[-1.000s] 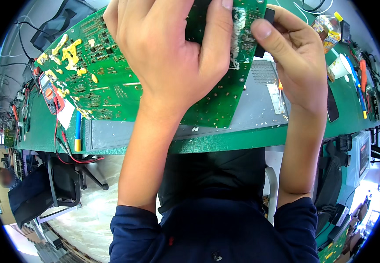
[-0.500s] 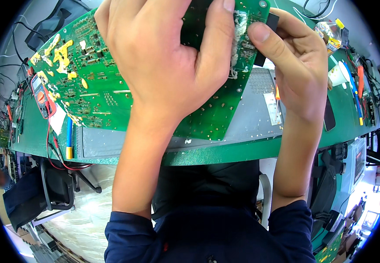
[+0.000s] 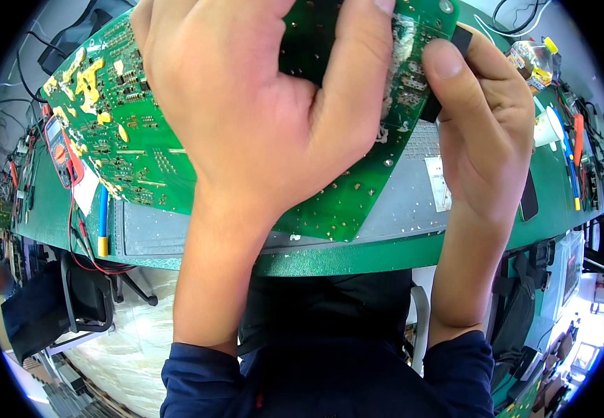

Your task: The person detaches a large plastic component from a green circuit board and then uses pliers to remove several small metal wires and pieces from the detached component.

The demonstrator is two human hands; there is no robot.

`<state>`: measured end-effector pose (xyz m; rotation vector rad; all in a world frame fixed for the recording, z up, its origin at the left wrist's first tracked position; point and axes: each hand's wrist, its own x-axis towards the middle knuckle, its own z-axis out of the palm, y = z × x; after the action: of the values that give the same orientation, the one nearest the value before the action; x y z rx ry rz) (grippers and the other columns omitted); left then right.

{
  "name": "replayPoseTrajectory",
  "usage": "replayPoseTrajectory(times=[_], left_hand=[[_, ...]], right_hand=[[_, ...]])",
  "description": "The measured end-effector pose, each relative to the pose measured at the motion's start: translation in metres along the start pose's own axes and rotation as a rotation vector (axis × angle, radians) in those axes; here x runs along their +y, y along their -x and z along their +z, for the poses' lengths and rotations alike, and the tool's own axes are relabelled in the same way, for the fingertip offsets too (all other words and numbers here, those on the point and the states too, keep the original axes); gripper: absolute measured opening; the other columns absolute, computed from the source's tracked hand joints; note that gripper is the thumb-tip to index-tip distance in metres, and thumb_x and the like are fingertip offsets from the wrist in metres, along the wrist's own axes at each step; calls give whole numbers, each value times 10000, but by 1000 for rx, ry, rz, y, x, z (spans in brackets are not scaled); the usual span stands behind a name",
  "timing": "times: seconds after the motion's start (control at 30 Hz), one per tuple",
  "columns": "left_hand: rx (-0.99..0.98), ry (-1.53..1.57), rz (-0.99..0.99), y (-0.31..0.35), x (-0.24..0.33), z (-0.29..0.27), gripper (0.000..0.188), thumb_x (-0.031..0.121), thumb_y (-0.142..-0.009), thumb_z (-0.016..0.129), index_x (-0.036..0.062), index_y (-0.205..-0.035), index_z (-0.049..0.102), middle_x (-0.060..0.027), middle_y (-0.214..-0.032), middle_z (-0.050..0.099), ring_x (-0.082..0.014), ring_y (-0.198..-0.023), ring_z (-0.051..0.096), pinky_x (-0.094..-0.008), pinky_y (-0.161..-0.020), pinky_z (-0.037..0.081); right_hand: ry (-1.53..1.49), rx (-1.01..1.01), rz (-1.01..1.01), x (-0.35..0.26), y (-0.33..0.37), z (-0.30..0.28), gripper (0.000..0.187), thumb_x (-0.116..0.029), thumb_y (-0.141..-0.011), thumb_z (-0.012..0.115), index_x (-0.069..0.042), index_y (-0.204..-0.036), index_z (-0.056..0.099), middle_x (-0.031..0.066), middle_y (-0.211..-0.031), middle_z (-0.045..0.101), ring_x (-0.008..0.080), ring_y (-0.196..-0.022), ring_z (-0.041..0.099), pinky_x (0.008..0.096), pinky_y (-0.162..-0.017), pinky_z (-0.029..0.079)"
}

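Observation:
A large green circuit board is held up and tilted above the bench, with yellow blobs across its left part and whitish residue near its upper right edge. My left hand lies across the board and grips it, its thumb pointing up beside the residue; the other fingertips run out of view. At the right edge, my right hand pinches the board and a black block behind it. The right thumb presses on the soldered face, while the fingers curl behind the block.
Below the board lies a grey mat with white crumbs on the green bench. At left are a red multimeter and a blue-and-yellow tool. To the right are a dark phone, a white cup and a bottle.
The board and both hands sit slightly differently in view, the right hand and board edge further right and lower. An orange-handled tool by the right wrist is now hidden. Both grips stay the same.

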<state>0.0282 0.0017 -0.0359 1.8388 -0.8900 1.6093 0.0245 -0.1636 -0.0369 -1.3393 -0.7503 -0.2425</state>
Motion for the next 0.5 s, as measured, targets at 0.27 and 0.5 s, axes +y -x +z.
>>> replayPoseTrajectory(times=[0.27, 0.5], left_hand=[[-11, 11, -6, 2, 0, 0, 134, 72, -671, 599, 15, -787, 564, -87, -754, 553, -214, -702, 503, -294, -676, 357], [-17, 12, -9, 3, 2, -2, 137, 70, -671, 602, 13, -790, 566, -86, -759, 554, -210, -703, 503, -289, -674, 359]], right_hand=[[-248, -117, -35, 0, 1, 4, 313, -139, -893, 381, 107, -1071, 455, 138, -990, 564, 156, -897, 555, 253, -787, 432], [-100, -34, -56, 0, 5, 10, 325, -155, -898, 378, 104, -1083, 447, 140, -1010, 557, 158, -902, 552, 257, -789, 430]])
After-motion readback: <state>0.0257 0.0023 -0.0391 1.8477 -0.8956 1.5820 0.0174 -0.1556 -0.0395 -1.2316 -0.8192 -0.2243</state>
